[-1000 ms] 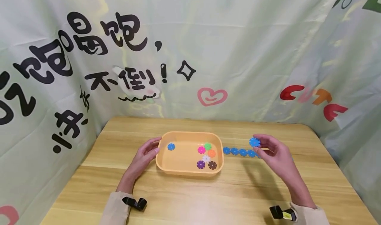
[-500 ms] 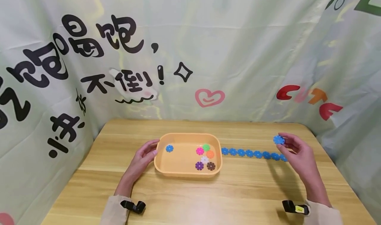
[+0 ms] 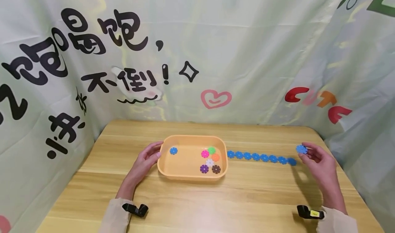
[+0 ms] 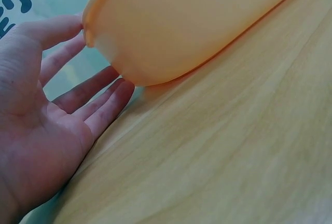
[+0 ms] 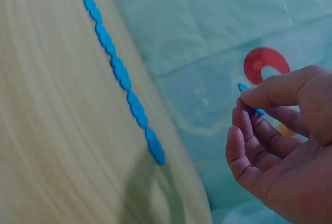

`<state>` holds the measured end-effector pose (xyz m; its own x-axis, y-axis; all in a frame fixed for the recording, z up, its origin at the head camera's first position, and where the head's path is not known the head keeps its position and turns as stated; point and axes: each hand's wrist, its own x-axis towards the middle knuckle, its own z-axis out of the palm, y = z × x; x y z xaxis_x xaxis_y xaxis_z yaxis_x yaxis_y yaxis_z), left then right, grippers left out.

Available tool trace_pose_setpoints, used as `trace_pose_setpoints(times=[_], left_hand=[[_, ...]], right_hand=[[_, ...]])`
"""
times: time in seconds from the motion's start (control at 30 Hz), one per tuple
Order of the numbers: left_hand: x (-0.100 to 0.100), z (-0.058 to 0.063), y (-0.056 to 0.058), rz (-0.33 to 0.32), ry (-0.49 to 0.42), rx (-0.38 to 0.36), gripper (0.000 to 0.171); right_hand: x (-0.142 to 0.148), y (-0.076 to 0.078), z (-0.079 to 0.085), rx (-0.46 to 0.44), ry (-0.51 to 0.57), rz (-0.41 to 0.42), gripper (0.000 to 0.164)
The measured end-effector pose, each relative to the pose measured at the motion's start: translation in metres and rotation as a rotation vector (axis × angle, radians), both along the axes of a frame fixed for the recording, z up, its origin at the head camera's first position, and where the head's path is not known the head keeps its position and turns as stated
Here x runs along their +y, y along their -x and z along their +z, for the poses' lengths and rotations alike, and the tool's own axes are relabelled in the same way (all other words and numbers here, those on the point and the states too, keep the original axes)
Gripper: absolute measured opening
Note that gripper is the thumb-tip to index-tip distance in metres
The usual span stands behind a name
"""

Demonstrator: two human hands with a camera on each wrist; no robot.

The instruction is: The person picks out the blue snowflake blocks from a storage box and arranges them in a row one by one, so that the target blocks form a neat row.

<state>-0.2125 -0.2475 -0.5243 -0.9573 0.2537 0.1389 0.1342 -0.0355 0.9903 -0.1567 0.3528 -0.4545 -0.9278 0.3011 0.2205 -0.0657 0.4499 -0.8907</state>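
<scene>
My right hand point(image 3: 322, 166) pinches a blue snowflake building disc point(image 3: 301, 149) between thumb and fingers, above the table. In the right wrist view the disc point(image 5: 243, 87) is mostly covered by my fingers. A row of several blue discs point(image 3: 255, 156) lies on the table to the left of that hand. The row runs from beside an orange tray point(image 3: 191, 176) towards the right. My left hand point(image 3: 145, 162) touches the tray's left end with extended fingers; in the left wrist view, fingertips point(image 4: 124, 86) meet the tray's outer wall point(image 4: 171, 42).
Inside the tray, one blue disc point(image 3: 174, 151) lies at the left. Pink point(image 3: 205, 154), green point(image 3: 211, 150), orange point(image 3: 215, 157), white point(image 3: 210, 162), purple point(image 3: 204, 169) and brown discs point(image 3: 216, 169) sit at its right. A printed curtain point(image 3: 247, 61) hangs behind the wooden table point(image 3: 185, 205).
My right hand has moved rightward with its disc, past the right end of the blue row, which now shows uncovered. My left hand stays at the tray. The head view has shifted slightly.
</scene>
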Motion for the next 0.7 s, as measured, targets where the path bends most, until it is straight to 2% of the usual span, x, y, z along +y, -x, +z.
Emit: trace_pose_setpoints(times=[0.3, 0.4, 0.7], left_hand=[[-0.003, -0.002, -0.003, 0.016, 0.015, -0.022, 0.046], [-0.002, -0.001, -0.004, 0.019, 0.020, -0.025, 0.046], [0.000, 0.001, -0.002, 0.016, 0.012, -0.031, 0.046]], right_hand=[[0.015, 0.000, -0.026, -0.128, -0.185, -0.065, 0.045], [0.019, 0.002, -0.032, -0.155, -0.208, -0.075, 0.044], [0.027, 0.002, -0.037, -0.217, -0.300, -0.062, 0.038]])
